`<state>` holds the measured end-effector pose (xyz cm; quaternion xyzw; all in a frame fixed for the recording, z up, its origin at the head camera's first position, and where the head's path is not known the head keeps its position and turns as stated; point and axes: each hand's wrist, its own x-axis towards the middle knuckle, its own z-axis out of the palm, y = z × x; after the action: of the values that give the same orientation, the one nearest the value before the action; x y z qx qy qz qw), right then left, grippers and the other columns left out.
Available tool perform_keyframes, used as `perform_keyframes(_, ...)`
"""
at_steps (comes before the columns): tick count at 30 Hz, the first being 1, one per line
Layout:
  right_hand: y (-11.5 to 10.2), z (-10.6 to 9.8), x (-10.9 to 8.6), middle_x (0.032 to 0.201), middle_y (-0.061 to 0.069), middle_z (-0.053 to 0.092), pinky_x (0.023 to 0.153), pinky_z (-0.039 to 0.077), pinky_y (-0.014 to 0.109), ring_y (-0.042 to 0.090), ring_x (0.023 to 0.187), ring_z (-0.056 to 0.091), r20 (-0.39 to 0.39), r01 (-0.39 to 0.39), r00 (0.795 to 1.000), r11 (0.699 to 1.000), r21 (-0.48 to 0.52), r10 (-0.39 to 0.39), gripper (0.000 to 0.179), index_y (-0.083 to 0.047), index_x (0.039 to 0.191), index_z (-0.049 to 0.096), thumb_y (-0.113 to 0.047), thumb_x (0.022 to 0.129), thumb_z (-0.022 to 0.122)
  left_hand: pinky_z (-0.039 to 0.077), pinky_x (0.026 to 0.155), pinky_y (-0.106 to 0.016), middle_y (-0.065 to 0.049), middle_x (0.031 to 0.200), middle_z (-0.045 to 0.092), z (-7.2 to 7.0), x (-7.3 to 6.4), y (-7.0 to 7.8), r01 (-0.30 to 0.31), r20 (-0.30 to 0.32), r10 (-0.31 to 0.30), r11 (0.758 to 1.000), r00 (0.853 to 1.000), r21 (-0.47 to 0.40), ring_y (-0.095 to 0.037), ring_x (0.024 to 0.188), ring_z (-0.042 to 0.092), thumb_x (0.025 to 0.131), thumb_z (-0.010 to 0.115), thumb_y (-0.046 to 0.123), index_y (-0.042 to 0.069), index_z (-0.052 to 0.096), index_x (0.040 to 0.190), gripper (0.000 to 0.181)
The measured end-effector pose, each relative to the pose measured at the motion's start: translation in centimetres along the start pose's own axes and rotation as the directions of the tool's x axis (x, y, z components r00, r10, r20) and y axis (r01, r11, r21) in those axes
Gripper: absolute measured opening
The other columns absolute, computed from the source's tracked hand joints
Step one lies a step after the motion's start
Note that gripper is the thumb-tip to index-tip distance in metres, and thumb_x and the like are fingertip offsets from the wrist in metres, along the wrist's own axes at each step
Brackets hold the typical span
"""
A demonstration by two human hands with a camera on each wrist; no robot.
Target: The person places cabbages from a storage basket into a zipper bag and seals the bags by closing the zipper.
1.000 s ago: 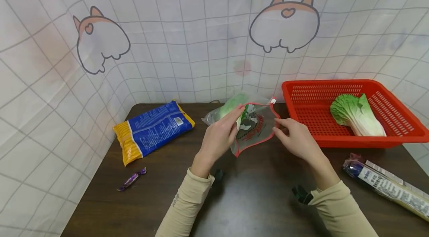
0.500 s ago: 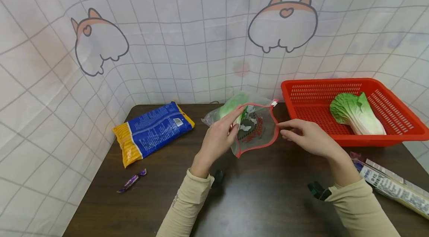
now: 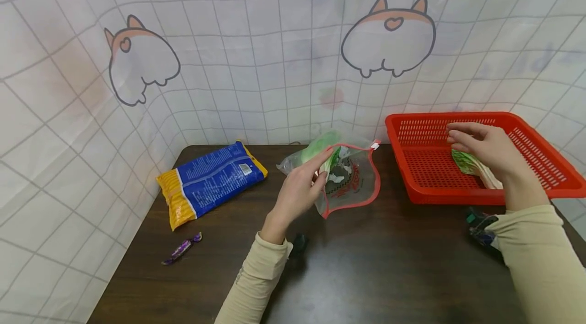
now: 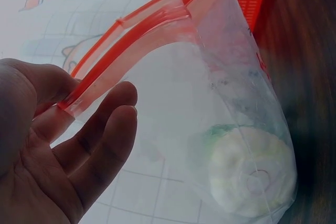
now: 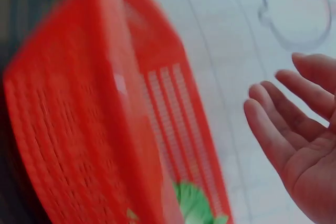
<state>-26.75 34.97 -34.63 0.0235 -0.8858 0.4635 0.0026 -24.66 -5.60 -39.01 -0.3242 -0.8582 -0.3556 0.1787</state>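
My left hand (image 3: 297,189) pinches the red zip edge of a clear zip bag (image 3: 366,194), whose mouth gapes toward me. Inside the bag lies a Chinese cabbage (image 3: 322,143); its pale round base (image 4: 252,174) shows through the plastic in the left wrist view. My right hand (image 3: 496,151) is raised over a red plastic basket (image 3: 426,196), holding nothing, fingers slightly bent and apart. Below it in the basket is another Chinese cabbage (image 3: 464,162), partly covered by that hand; its green leaves (image 5: 194,203) show in the right wrist view.
A blue and yellow packet (image 3: 212,181) lies at the table's back left, with a purple wrapped candy (image 3: 182,248) nearer me. A long packet (image 3: 485,236) at right is mostly hidden by my right sleeve. A checked cloth (image 3: 238,59) hangs behind the dark table (image 3: 366,273).
My right hand has let go of the bag's right edge and moved right, over the basket. The left hand stays at the bag's rim, and the bag remains open.
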Motion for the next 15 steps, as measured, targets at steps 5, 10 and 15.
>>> perform_keyframes(5,3.0,-3.2,1.2,0.109,-0.025,0.049,0.075,0.049,0.009,-0.013,0.092,0.058,-0.056,-0.057,0.996,0.976,0.209,0.07,0.048,-0.016,0.139,0.049,-0.037,0.097,0.057,0.036,0.048,-0.021,0.003,0.143,0.052,0.1,-0.1,0.0,0.005,-0.004,-0.005,1.0,1.0,-0.01,-0.007,0.058,0.05,0.096,0.056,0.003,0.012,0.049,0.145,0.051)
perform_keyframes(10,5.5,-5.1,1.6,0.104,-0.025,0.052,0.074,0.049,0.009,-0.013,0.089,0.057,-0.14,-0.159,0.969,0.944,0.289,0.206,0.06,-0.019,0.143,0.044,-0.043,0.092,0.062,0.037,0.049,-0.021,0.003,0.143,0.053,0.2,-0.2,0.0,0.005,-0.003,-0.005,1.0,1.0,-0.011,-0.007,0.061,0.051,0.096,0.056,0.003,0.013,0.049,0.145,0.051)
perform_keyframes(15,7.5,-5.9,1.8,0.139,0.001,0.044,0.102,0.042,0.024,0.007,0.123,0.048,-0.278,-0.351,0.866,0.901,0.256,0.416,0.082,-0.009,0.155,0.024,-0.053,0.093,0.053,0.038,0.05,-0.021,0.004,0.143,0.053,0.2,-0.2,0.1,0.003,0.005,-0.003,1.0,1.0,-0.014,-0.007,0.062,0.052,0.097,0.056,0.004,0.016,0.048,0.147,0.052)
